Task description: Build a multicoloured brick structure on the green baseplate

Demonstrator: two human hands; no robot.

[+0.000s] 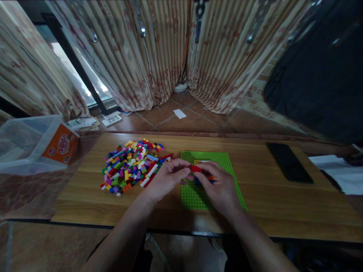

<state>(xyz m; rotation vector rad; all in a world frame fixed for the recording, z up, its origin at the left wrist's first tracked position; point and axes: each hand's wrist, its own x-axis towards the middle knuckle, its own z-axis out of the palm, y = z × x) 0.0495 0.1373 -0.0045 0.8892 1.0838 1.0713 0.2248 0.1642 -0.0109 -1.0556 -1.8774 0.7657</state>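
Both my hands meet over the green baseplate point(224, 162) on the wooden board. My left hand point(167, 178) pinches a small red brick point(195, 168) between thumb and fingers. My right hand point(218, 187) has its fingers curled over a small stack of bricks on the plate, where blue and orange edges point(211, 178) show beneath them. A yellow brick point(198, 162) sits on the plate just beyond my hands. A pile of many-coloured loose bricks point(132, 164) lies to the left of the plate, close to my left hand.
A clear plastic tub point(25, 143) with an orange label stands at the left edge. A black phone point(289, 162) lies at the right of the board, with white paper point(340, 170) beyond it. Curtains hang behind, and a dark garment hangs at the upper right.
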